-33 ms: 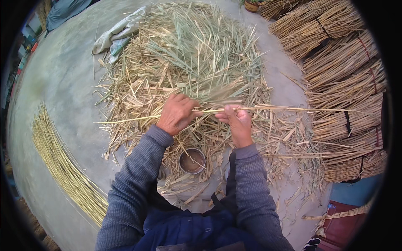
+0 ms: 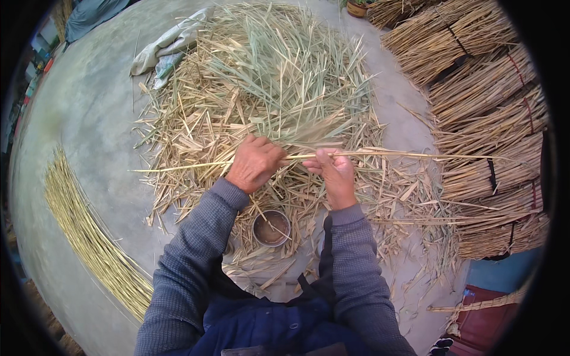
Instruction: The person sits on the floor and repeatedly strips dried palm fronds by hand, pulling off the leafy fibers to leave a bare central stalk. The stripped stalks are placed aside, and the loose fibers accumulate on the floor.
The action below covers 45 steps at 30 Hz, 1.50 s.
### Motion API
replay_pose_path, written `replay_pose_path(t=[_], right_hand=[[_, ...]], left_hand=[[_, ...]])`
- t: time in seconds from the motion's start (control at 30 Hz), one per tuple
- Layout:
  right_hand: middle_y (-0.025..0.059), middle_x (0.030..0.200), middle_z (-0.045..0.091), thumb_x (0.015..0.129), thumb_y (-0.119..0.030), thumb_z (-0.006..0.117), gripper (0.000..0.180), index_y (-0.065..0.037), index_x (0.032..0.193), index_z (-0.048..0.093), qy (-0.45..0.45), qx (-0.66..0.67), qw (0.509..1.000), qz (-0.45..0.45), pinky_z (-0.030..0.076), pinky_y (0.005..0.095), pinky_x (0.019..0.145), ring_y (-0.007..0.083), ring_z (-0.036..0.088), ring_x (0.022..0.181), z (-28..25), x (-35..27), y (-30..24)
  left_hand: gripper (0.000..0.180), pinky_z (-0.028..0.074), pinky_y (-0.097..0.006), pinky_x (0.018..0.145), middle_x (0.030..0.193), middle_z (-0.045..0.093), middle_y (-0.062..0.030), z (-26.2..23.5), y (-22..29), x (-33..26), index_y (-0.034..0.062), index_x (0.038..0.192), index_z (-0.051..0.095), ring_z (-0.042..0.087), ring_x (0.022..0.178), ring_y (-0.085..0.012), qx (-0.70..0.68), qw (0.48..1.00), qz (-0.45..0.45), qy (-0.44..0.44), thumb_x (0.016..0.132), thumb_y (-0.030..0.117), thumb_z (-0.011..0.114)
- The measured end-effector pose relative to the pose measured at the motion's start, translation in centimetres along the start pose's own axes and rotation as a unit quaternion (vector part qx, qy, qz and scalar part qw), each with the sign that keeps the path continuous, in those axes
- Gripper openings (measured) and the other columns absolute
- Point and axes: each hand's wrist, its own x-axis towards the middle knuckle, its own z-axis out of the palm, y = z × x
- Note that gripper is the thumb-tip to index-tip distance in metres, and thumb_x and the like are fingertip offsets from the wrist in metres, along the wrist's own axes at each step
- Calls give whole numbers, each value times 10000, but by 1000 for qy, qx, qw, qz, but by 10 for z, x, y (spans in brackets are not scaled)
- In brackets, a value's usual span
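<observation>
crosswise, stalk (image 2: 294, 158) in left grip (image 2: 256, 164), right grip (image 2: 338, 180)

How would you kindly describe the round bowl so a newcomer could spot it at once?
Find the big central heap of loose strips. At its near edge, between the sleeved forearms, sits the bowl. Its round rim sets it apart from surrounding straight strips.

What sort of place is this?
Probably a yard or simple workspace where plant stalks are handled: the left hand and right hand hold a long stalk above a heap of leafy scraps, with tied stalk bundles at right.
</observation>
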Motion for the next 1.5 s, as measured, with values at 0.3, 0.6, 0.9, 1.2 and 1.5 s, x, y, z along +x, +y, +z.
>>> replay_pose_path(t=[0.3,0.6,0.9,1.2,1.5], right_hand=[[142,958,713,1010,-276,647,348,60,1097,612,128,-4,992,19,578,253,700,194,726,828,-45,10,-32],[164,1036,718,1017,-210,634,262,26,1125,601,-5,61,996,59,601,270,753,214,737,896,4,-3,-12],[133,1032,710,1013,-231,643,288,37,1117,621,-26,27,998,46,605,270,766,222,744,921,8,-6,-12],[174,1041,728,1014,-215,635,252,27,1081,619,23,-18,999,38,611,257,731,202,742,881,-9,-10,-7],[172,1039,727,1012,-212,640,276,34,1127,596,25,31,999,36,609,264,733,212,744,885,3,-6,-12]], left_hand=[[215,413,-408,750,644,613,-56,-21,-73,-43,143,753,625,604,688,-251,124,976,-131,-122,757,265,802],[273,515,-333,649,783,715,-99,-2,-2,-7,26,967,720,675,698,-202,-299,920,-227,-109,853,262,798],[143,522,-215,647,799,727,-24,5,6,-9,2,928,733,644,705,-60,-488,783,-374,-93,868,110,806],[108,542,-254,711,853,721,-58,-24,-67,-25,16,925,666,657,734,-119,-544,696,-441,159,941,109,718],[310,430,-392,819,906,715,-81,-13,-23,-11,81,1002,714,629,905,-265,-79,991,-88,57,839,338,771]])
